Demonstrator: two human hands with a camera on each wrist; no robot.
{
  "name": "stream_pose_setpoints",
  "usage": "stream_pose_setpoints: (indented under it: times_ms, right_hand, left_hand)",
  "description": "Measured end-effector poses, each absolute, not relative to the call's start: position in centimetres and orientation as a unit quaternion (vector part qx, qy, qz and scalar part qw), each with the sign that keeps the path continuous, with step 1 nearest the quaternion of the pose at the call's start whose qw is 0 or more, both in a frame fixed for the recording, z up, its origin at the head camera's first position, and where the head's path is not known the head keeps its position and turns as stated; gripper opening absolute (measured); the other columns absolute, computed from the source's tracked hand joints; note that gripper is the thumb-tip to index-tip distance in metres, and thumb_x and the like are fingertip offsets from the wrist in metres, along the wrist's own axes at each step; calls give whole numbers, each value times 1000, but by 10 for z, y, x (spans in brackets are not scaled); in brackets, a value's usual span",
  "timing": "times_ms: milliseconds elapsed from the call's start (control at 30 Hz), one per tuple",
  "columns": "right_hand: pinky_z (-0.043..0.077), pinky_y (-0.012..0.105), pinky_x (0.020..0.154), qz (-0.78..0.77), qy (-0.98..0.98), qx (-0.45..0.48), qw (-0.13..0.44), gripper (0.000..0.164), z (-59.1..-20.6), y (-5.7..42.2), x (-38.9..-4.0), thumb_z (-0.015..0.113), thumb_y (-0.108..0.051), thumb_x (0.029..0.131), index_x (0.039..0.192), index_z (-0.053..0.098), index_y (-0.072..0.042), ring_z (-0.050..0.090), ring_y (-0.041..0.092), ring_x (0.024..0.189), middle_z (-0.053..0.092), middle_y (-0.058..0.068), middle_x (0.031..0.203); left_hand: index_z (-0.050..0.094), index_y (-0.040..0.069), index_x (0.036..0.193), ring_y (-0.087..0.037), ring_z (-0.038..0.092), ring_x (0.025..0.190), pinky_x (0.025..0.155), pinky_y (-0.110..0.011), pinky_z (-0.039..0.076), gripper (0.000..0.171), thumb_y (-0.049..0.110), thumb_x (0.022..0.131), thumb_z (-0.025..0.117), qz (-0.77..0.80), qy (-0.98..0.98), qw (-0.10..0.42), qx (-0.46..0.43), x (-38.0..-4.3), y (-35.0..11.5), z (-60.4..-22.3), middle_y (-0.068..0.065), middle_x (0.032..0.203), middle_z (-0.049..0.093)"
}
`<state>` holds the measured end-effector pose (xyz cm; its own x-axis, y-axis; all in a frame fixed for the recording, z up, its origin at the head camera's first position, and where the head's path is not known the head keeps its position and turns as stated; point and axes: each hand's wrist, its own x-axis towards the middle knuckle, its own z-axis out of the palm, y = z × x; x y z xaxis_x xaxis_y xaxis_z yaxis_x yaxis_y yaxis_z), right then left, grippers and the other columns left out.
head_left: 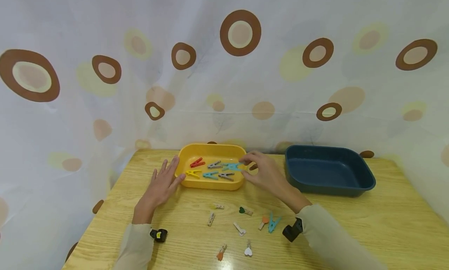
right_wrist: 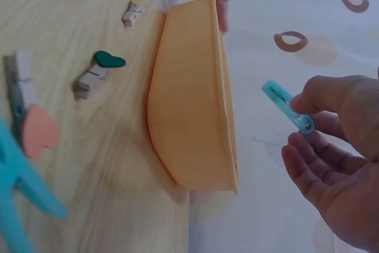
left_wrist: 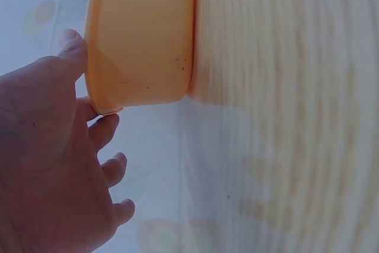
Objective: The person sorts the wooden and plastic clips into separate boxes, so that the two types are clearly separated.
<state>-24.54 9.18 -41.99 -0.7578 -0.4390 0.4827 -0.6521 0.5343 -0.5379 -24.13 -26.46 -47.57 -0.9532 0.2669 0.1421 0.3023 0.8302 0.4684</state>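
Observation:
My right hand (head_left: 263, 169) pinches a turquoise clothespin (right_wrist: 288, 107) between thumb and fingers, above the right end of a yellow basin (head_left: 210, 184). In the head view that clothespin (head_left: 231, 166) overlaps the basin's inside. My left hand (head_left: 163, 184) touches the basin's left rim, its fingers extended and spread. Inside the basin lie a red clothespin (head_left: 197, 163), a yellow one, another blue one (head_left: 210, 175) and two grey ones. The left wrist view shows the thumb and a finger at the basin's rim (left_wrist: 92, 39).
Several small wooden clothespins, some with heart shapes, lie on the wooden table (head_left: 393, 207) before the basin. Among them is a green-heart clothespin (head_left: 245, 211), and beside an orange-heart one lies a turquoise clothespin (head_left: 273, 223). A dark blue basin (head_left: 329, 189) stands at the right.

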Motion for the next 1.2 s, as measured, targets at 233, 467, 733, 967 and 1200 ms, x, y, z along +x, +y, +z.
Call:
stream_pose_setpoints:
  times_ms: [233, 467, 733, 967, 1200]
  right_hand:
    - [61, 41, 81, 337, -871, 331, 134, 24, -419, 73, -270, 77, -2, 88, 111, 72, 1, 71, 30, 92, 69, 13, 101]
    - [59, 39, 82, 292, -885, 339, 129, 22, -419, 52, -292, 75, -5, 89, 110, 72, 1, 69, 28, 94, 68, 12, 103]
    - [56, 37, 84, 267, -896, 337, 109, 23, -415, 30, -317, 78, -7, 89, 110, 73, 0, 65, 27, 94, 67, 14, 106]
    - [55, 36, 83, 228, -915, 322, 84, 21, -418, 15, -335, 77, -7, 91, 109, 73, 2, 64, 25, 91, 68, 13, 100]
    - [54, 35, 79, 204, -933, 295, 39, 22, -425, -1, -348, 76, -7, 92, 111, 74, 3, 61, 23, 87, 68, 12, 99]
  left_hand:
    - [13, 6, 165, -44, 6, 155, 117, -72, 1, 73, 46, 111, 40, -241, -959, 35, -146, -241, -267, -477, -14, 170, 16]
    - [13, 8, 166, -44, 5, 155, 117, -72, 1, 72, 48, 111, 38, -225, -963, 38, -143, -240, -268, -475, -13, 170, 16]
    - [12, 9, 166, -42, 4, 156, 117, -72, 0, 73, 48, 111, 39, -219, -965, 37, -141, -241, -271, -476, -11, 170, 15]
    - [13, 8, 166, -40, 1, 156, 117, -72, 1, 72, 48, 111, 38, -222, -964, 39, -144, -242, -268, -477, -12, 170, 15]
    - [14, 9, 166, -40, 3, 156, 117, -72, 1, 72, 47, 110, 40, -229, -962, 46, -144, -243, -267, -477, -11, 169, 17]
